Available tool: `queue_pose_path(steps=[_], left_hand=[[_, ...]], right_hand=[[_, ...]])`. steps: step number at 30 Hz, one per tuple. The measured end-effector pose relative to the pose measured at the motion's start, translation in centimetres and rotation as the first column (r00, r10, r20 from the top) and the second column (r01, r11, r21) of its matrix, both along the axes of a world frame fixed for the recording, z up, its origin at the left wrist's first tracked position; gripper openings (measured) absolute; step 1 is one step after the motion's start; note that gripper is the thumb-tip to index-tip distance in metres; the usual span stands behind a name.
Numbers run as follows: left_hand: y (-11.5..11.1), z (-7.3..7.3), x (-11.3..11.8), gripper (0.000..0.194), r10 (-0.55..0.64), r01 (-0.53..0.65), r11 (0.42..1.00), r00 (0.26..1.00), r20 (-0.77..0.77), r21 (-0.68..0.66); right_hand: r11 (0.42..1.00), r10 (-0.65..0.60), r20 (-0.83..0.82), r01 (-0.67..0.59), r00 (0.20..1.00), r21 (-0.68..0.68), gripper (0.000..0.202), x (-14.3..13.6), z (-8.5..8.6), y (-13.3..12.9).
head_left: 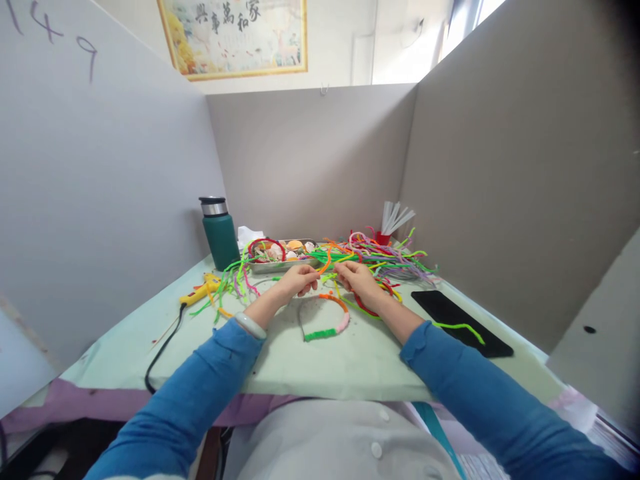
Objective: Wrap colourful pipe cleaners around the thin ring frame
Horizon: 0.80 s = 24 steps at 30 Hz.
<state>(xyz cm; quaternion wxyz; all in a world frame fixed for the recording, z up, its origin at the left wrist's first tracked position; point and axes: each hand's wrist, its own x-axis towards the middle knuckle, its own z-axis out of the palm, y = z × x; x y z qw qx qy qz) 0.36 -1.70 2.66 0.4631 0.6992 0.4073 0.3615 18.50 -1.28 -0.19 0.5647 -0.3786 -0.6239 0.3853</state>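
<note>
My left hand [301, 280] is closed in a pinch on an orange pipe cleaner [327, 260], which curves up from the fingertips between my hands. Close by on the right, my right hand [356, 279] also has its fingers pinched together; what they hold is too small to make out. Below both hands a thin hoop like a headband [344, 323] lies on the table, partly wrapped in green, pink and orange pipe cleaner, with its left side bare grey. Loose red and yellow pipe cleaners lie under my right hand.
A metal tray [270, 268] of shells and pompom-like pieces stands behind my hands. Pipe cleaners [400, 260] heap at the back right beside a red cup [383, 238] of glue sticks. Left are a green bottle [220, 237] and yellow glue gun [203, 291]; right, a black phone-like slab [460, 323].
</note>
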Motion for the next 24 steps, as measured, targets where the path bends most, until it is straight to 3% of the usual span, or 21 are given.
queue_pose_path(steps=[4, 7, 10, 12, 14, 17, 24], left_hand=[[0.0, 0.2, -0.1, 0.011, 0.063, -0.06, 0.997, 0.996, 0.068, -0.042], [0.2, 0.0, -0.2, 0.01, 0.087, -0.083, 0.995, 0.992, 0.088, -0.047], [0.6, -0.3, -0.4, 0.009, 0.108, -0.105, 0.994, 0.99, 0.087, -0.044], [1.0, -0.6, -0.5, 0.011, 0.109, -0.106, 0.993, 0.989, 0.098, -0.044], [1.3, -0.8, -0.7, 0.012, 0.103, -0.098, 0.994, 0.986, 0.129, -0.047], [1.5, -1.1, -0.8, 0.013, 0.109, -0.099, 0.992, 0.982, 0.156, -0.073], [1.3, -0.8, -0.9, 0.019, 0.094, -0.084, 0.993, 0.988, 0.126, -0.083]], right_hand=[[0.973, -0.227, -0.065, 0.223, 0.972, -0.062, 0.037, 2.2, 1.3, 1.0], [0.892, -0.45, -0.035, 0.451, 0.892, 0.035, 0.036, 4.3, 2.2, 1.7], [0.824, -0.566, 0.249, 0.545, 0.786, 0.153, 0.035, 5.9, 2.5, 1.8], [0.839, -0.53, 0.544, 0.495, 0.65, 0.226, 0.035, 6.4, 2.5, 1.6], [0.865, -0.437, 0.77, 0.451, 0.465, 0.218, 0.028, 6.5, 2.4, 1.2], [0.87, -0.314, 0.915, 0.462, 0.254, 0.17, 0.021, 6.2, 2.2, 0.8], [0.863, -0.227, 0.966, 0.484, 0.121, 0.142, 0.024, 5.4, 2.4, 0.6]])
